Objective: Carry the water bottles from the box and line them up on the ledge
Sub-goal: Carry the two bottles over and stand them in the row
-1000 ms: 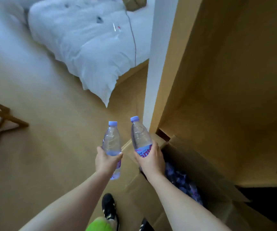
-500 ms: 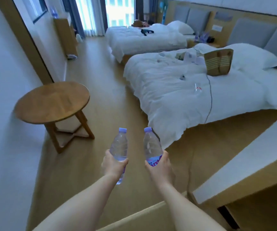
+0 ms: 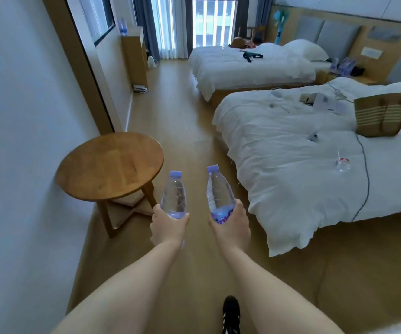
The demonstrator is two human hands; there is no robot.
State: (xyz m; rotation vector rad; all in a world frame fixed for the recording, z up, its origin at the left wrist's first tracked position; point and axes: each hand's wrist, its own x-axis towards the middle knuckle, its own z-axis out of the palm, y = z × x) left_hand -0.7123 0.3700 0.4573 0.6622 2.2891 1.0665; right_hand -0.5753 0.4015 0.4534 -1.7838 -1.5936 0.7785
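Bottles are in transit, one in each hand, upright and apart, held out over the floor just right of the round table (image 3: pixel 109 165); the left hand (image 3: pixel 168 227) wraps the lower body of the left bottle (image 3: pixel 173 195), and the right hand (image 3: pixel 230 225) clasps the right bottle (image 3: pixel 218 191) at its label; a likely ledge (image 3: pixel 131 32) stands well beyond the table by the wall, one bottle already on it; best to keep both upright, pass between table and bed (image 3: pixel 303 153), and set them down one at a time beside that bottle.
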